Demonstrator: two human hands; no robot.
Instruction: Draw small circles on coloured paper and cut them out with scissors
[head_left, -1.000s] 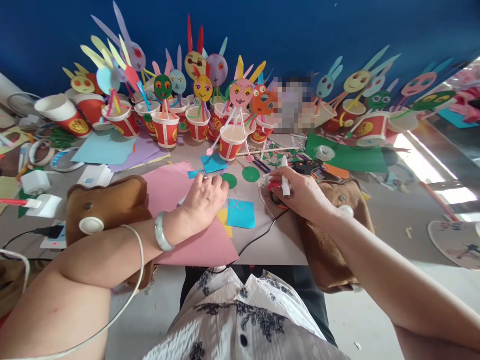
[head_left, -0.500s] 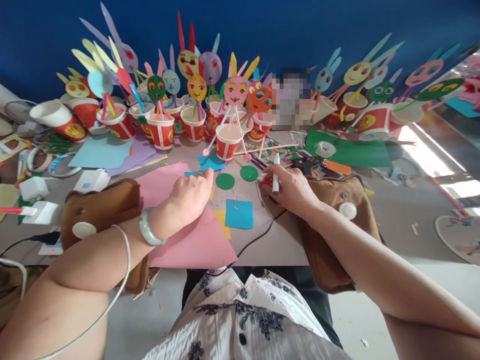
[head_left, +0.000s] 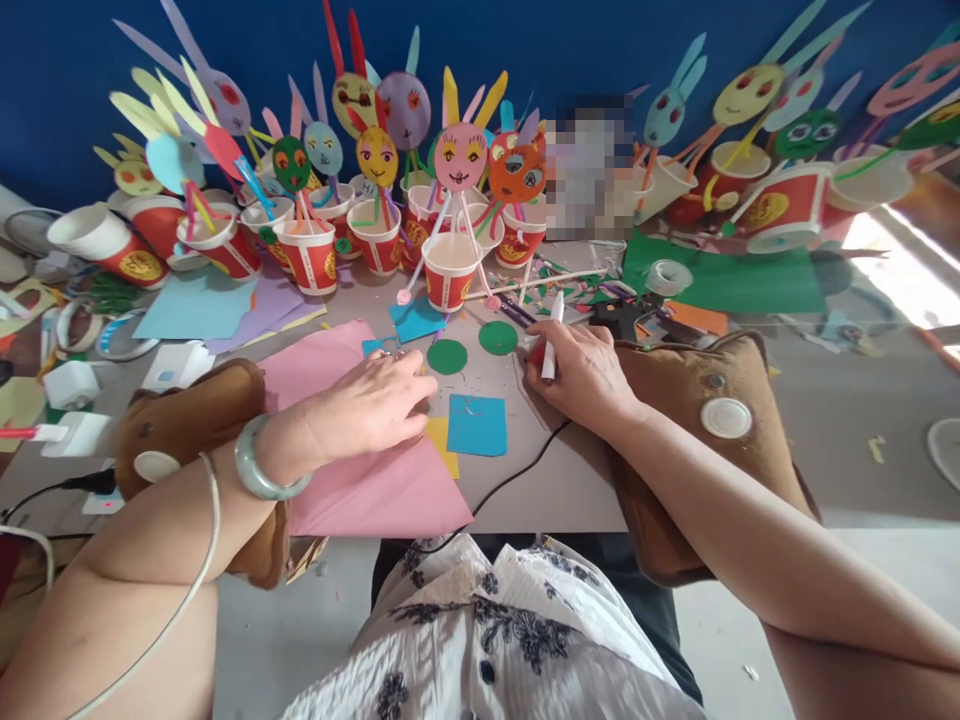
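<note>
Blue wall (head_left: 487, 40) backs a grey table (head_left: 840, 440) in the head camera's view, with red-and-white paper cups (head_left: 450, 285) bearing long-eared paper faces (head_left: 460, 158) along the far side. Near the middle, the right hand (head_left: 581, 375) has its fingers curled, pinching a slim white plastic marker (head_left: 553, 340) that stands tilted beside the green discs; something red under that hand is too hidden to name. Above a large pink paper sheet (head_left: 375, 490), the left hand (head_left: 367, 405) is palm down with loosely bent fingers; whether anything lies beneath them I cannot tell. To handle the marker well, I would judge, takes a light, firm pinch, its ends clear of the loose paper, with the left palm laid flat to steady whatever is worked on. Counted: one marker, two round green paper discs (head_left: 448, 357), one square blue paper sheet (head_left: 477, 425) overlapping one yellow paper piece (head_left: 443, 447), two brown plush cushions (head_left: 757, 460), one clear tape roll (head_left: 667, 278). Cups and scraps overlap too much to count.
</note>
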